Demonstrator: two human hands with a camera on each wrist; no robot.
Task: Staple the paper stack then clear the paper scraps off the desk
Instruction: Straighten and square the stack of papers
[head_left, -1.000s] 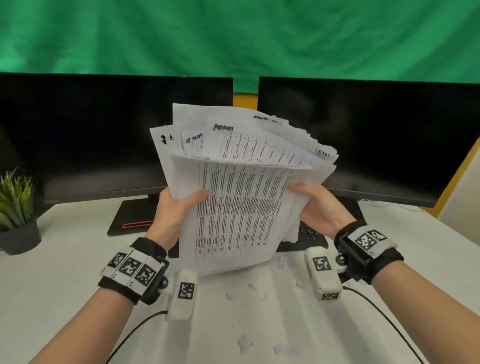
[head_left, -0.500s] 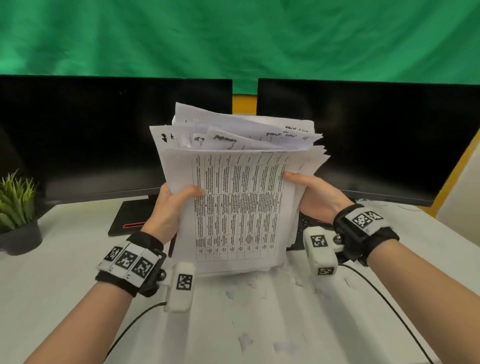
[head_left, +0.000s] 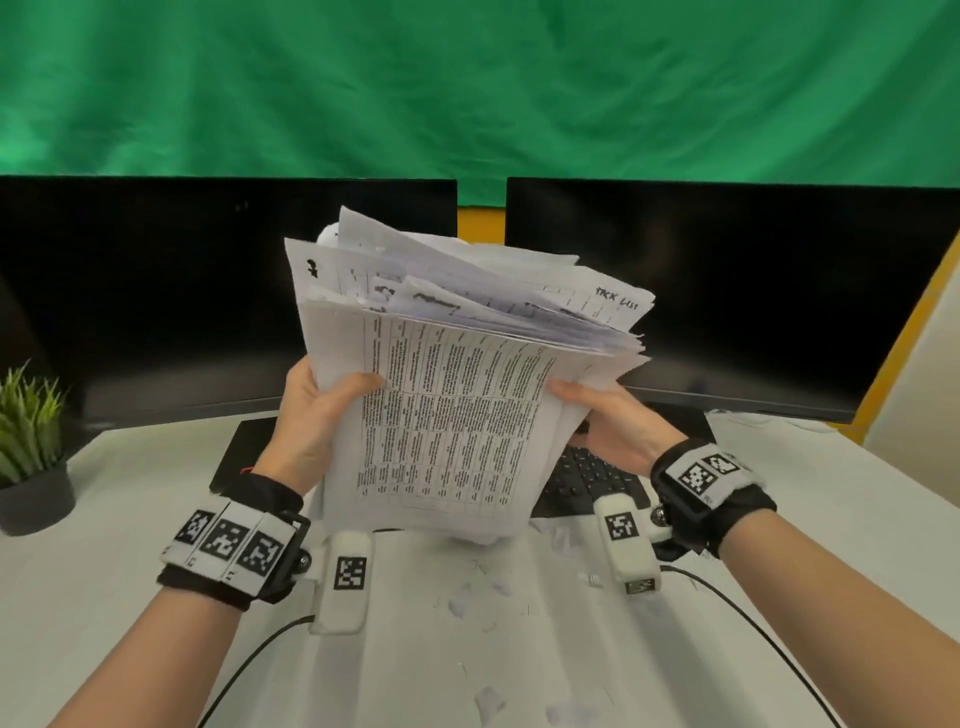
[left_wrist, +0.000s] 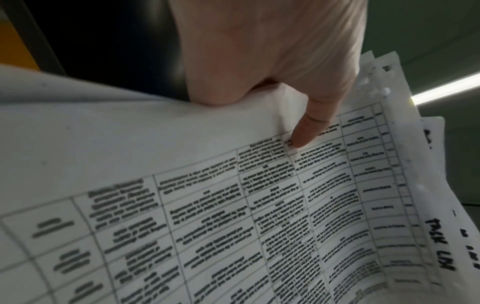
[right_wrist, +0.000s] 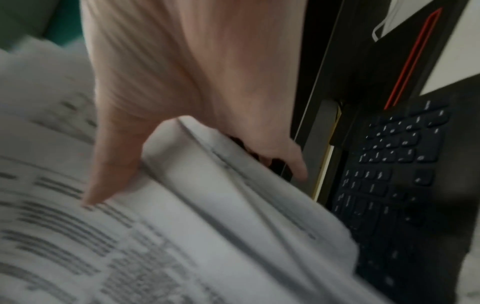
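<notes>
A thick paper stack (head_left: 447, 415) of printed tables stands tilted over the desk, its lower edge near the desk surface. My left hand (head_left: 317, 421) grips its left edge, thumb on the front sheet. My right hand (head_left: 608, 421) grips the right edge the same way. The upper sheets are uneven and fan out; one reads "TASK LIST". In the left wrist view my thumb (left_wrist: 306, 127) presses the top page of the paper stack (left_wrist: 233, 216). In the right wrist view my thumb (right_wrist: 111, 168) lies on the paper stack (right_wrist: 182, 226), fingers behind. Small paper scraps (head_left: 467, 603) litter the white desk (head_left: 104, 597) below. No stapler shows.
Two dark monitors (head_left: 156, 291) stand behind the stack. A black keyboard (head_left: 587, 478) lies under the right hand. A potted plant (head_left: 31, 447) sits at the far left. Cables (head_left: 753, 629) trail from both wrist cameras across the desk.
Both hands have squared the stack: the loose sheets that fanned out to the right are drawn in closer. The hands stayed on the two side edges.
</notes>
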